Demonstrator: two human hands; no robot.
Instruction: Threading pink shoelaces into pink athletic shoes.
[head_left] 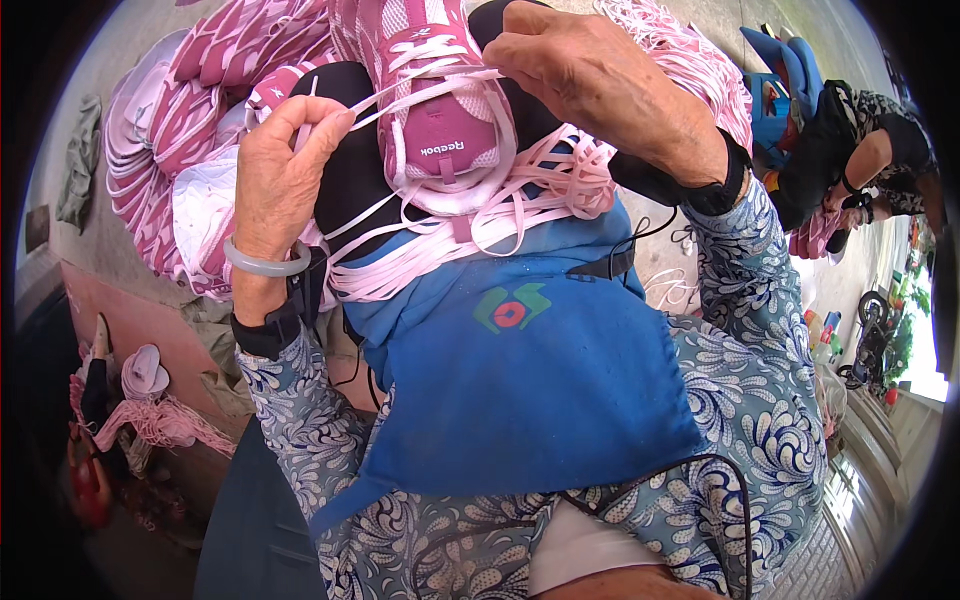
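A pink and white sneaker upper (450,140) lies over my lap, its tongue toward me and its lacing partly threaded. My left hand (275,190) pinches a pale pink shoelace (372,103) between thumb and fingers at the left of the shoe, and a short end sticks up above them. At the right of the shoe, my right hand (590,75) is closed on a lace strand at its fingertips. The strands between both hands cross above the tongue. Across my lap, just below the shoe, rests a bundle of pale pink laces (575,180).
A big stack of pink and white shoe uppers (150,160) stands at the left. More laces (690,60) are heaped at the upper right. A blue apron (530,390) covers my lap. Another person (870,160) works at the far right, near a parked motorcycle (872,335).
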